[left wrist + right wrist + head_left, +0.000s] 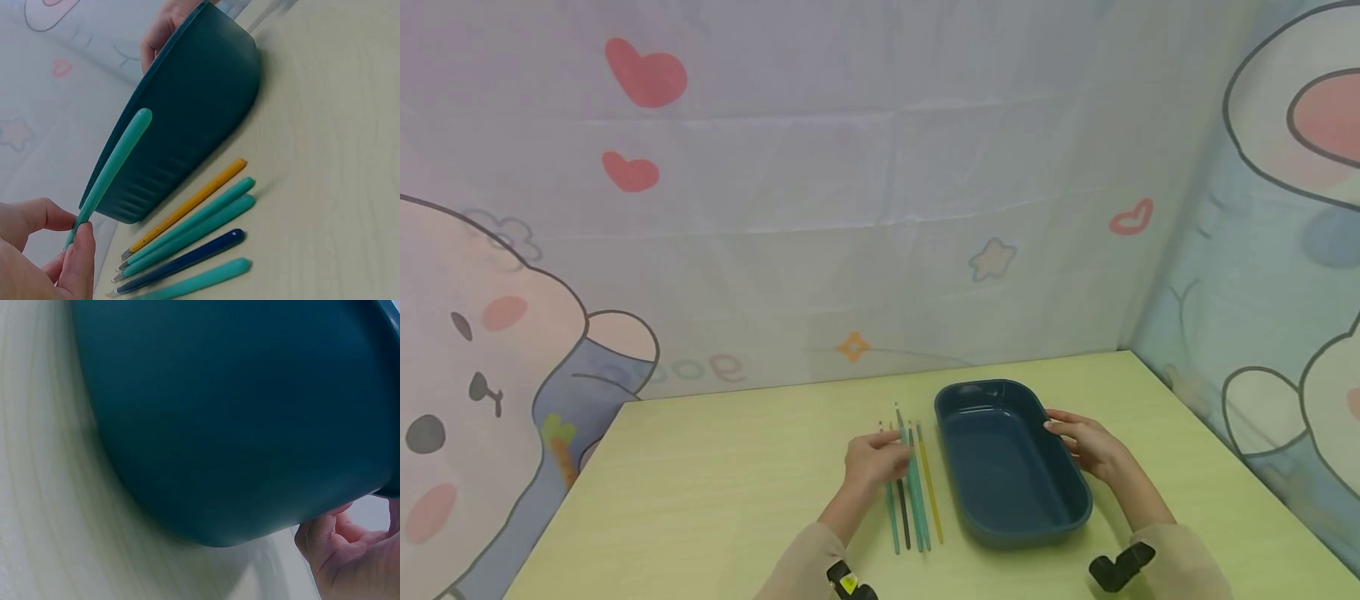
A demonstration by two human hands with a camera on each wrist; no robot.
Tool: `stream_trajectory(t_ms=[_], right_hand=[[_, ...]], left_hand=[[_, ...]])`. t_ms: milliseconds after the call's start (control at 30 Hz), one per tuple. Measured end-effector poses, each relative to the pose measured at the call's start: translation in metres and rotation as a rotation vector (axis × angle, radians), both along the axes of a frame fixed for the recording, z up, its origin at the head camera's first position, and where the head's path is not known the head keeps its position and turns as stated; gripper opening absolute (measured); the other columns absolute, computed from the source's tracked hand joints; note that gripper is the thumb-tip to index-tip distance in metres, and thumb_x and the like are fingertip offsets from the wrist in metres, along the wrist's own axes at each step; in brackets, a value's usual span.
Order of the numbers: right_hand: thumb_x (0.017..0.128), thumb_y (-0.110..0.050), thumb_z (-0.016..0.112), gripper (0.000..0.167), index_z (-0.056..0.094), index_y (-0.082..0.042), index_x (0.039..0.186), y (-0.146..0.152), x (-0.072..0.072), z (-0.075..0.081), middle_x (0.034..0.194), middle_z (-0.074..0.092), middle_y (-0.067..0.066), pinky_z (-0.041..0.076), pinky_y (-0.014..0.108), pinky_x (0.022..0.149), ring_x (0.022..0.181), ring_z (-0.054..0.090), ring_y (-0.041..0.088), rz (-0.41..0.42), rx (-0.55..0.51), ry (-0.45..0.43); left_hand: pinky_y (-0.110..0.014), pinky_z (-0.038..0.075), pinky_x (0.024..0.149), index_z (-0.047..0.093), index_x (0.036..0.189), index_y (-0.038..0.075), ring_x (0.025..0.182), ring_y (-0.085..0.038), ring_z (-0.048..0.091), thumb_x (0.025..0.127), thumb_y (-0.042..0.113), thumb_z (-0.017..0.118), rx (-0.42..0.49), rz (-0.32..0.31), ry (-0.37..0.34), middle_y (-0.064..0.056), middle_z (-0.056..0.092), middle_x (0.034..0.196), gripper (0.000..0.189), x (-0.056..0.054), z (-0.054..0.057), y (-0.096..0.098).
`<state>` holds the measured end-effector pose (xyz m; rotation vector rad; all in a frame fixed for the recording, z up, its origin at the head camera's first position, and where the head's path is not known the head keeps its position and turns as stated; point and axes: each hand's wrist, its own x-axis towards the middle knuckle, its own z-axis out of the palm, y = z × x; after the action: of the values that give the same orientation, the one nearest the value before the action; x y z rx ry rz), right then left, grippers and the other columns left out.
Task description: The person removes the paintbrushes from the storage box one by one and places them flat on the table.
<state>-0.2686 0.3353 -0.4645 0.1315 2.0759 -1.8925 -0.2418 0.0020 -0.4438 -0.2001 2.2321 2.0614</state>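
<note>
My left hand (874, 460) pinches a green paintbrush (115, 159) between thumb and fingers, raised with its rounded handle end up in the left wrist view. Below it, several more paintbrushes lie side by side on the table: a yellow one (187, 207), a dark blue one (181, 261) and several green ones (194, 279). Just right of them stands a deep blue rectangular basin (1011, 467) with rounded corners, nothing inside it. At its right rim, my right hand (1090, 446) grips the edge, thumb on the rim and fingers against the outer wall.
The pale yellow table (715, 483) meets a printed cloth backdrop (805, 167) at the back. Another printed cloth (1285, 275) hangs along the right side. Dark wrist cameras sit on both sleeves (1183, 558).
</note>
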Motion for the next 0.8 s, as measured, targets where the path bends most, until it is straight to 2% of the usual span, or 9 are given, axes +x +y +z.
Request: stream_trajectory(t_ms=[167,333,467,533,633,800], right_hand=[[0.097,-0.028,0.055,0.070,0.020,0.002,0.151,0.000,0.000,-0.001,0.121,0.056,-0.001,0.057,0.026,0.075,0.089,0.062,0.002,0.000,-0.009,0.007],[0.098,-0.027,0.054,0.070,0.019,0.002,0.151,0.000,0.000,0.000,0.129,0.053,0.009,0.057,0.028,0.076,0.090,0.062,0.003,0.003,-0.009,0.007],[0.098,-0.027,0.055,0.071,0.019,0.002,0.151,0.000,-0.001,-0.001,0.123,0.056,0.005,0.057,0.028,0.076,0.089,0.062,0.004,0.002,-0.007,0.006],[0.097,-0.027,0.055,0.071,0.019,0.002,0.151,0.001,-0.001,-0.002,0.116,0.058,-0.004,0.057,0.028,0.075,0.089,0.063,0.004,0.001,-0.008,0.005],[0.097,-0.028,0.055,0.072,0.018,0.002,0.151,0.001,-0.001,-0.002,0.114,0.058,-0.005,0.057,0.027,0.074,0.089,0.063,0.004,0.008,-0.010,0.007],[0.098,-0.027,0.054,0.071,0.017,0.002,0.151,0.002,-0.001,-0.003,0.111,0.058,-0.008,0.057,0.026,0.073,0.088,0.064,0.004,0.014,-0.024,0.008]], left_hand=[[-0.023,0.061,0.063,0.061,0.120,-0.008,0.063,-0.010,0.065,0.074,0.000,0.060,-0.007,0.006,0.007,-0.019,0.069,0.101,0.048,0.001,-0.006,-0.007],[-0.022,0.061,0.061,0.061,0.120,-0.009,0.066,-0.014,0.068,0.074,-0.001,0.060,-0.017,0.022,0.017,-0.016,0.069,0.095,0.047,0.002,-0.012,-0.012],[-0.023,0.061,0.061,0.061,0.120,-0.010,0.064,-0.013,0.067,0.074,-0.002,0.062,-0.022,0.029,0.022,-0.017,0.070,0.093,0.046,0.003,-0.015,-0.017],[-0.024,0.061,0.060,0.061,0.120,-0.010,0.063,-0.012,0.067,0.075,-0.003,0.062,-0.021,0.033,0.023,-0.018,0.071,0.093,0.046,0.004,-0.015,-0.018],[-0.025,0.061,0.061,0.060,0.120,-0.011,0.063,-0.011,0.066,0.075,-0.004,0.062,-0.028,0.040,0.025,-0.019,0.071,0.095,0.046,0.004,-0.016,-0.021],[-0.027,0.062,0.063,0.061,0.118,-0.011,0.068,-0.017,0.069,0.074,-0.005,0.061,-0.054,0.050,0.031,-0.020,0.070,0.095,0.044,0.003,-0.019,-0.026]])
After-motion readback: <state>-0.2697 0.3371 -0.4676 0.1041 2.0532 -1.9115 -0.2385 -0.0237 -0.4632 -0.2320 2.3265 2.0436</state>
